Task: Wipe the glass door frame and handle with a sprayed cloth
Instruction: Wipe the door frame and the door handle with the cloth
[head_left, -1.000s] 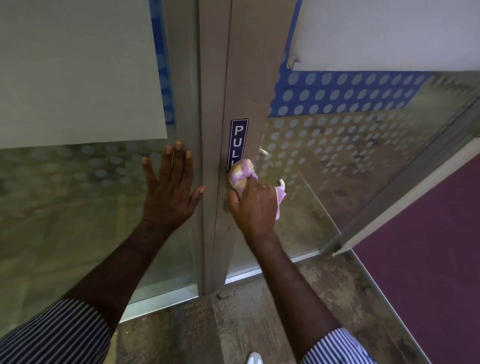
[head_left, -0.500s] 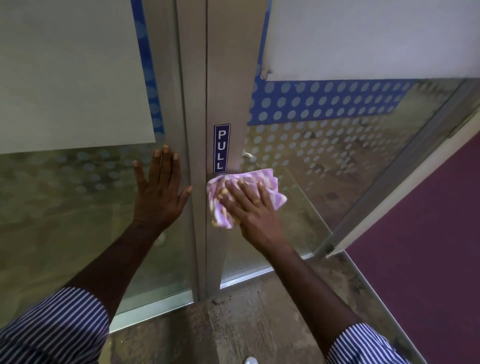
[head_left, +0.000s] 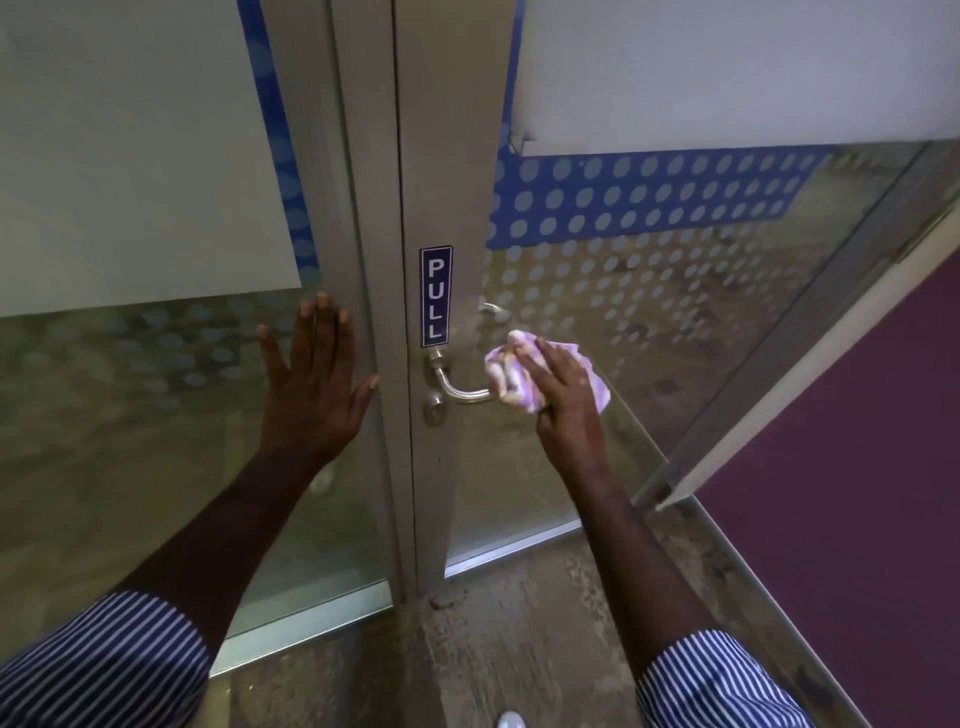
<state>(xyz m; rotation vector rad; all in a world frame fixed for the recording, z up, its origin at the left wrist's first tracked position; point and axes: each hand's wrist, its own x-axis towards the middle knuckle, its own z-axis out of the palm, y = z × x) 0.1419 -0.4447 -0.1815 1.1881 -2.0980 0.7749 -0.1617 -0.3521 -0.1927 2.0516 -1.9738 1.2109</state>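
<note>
A grey metal door frame (head_left: 447, 156) runs down the middle, with a blue PULL label (head_left: 435, 296) on it. Below the label a silver lever handle (head_left: 457, 387) sticks out to the right, above a keyhole (head_left: 433, 413). My right hand (head_left: 563, 395) holds a pink and white checked cloth (head_left: 511, 376) wrapped over the outer end of the handle. My left hand (head_left: 311, 395) lies flat with spread fingers on the fixed glass panel (head_left: 130, 415) and the frame edge to the left.
The door's glass pane (head_left: 649, 291) carries a blue band with frosted dots and a white sheet above. A second handle (head_left: 491, 310) shows behind the glass. A purple surface (head_left: 857, 467) lies to the right. The mottled floor (head_left: 519, 649) lies below, with a white shoe tip (head_left: 511, 719).
My right hand has slid with the cloth from the frame under the PULL label rightward onto the end of the handle, uncovering the lever and keyhole. My left hand stays flat on the glass.
</note>
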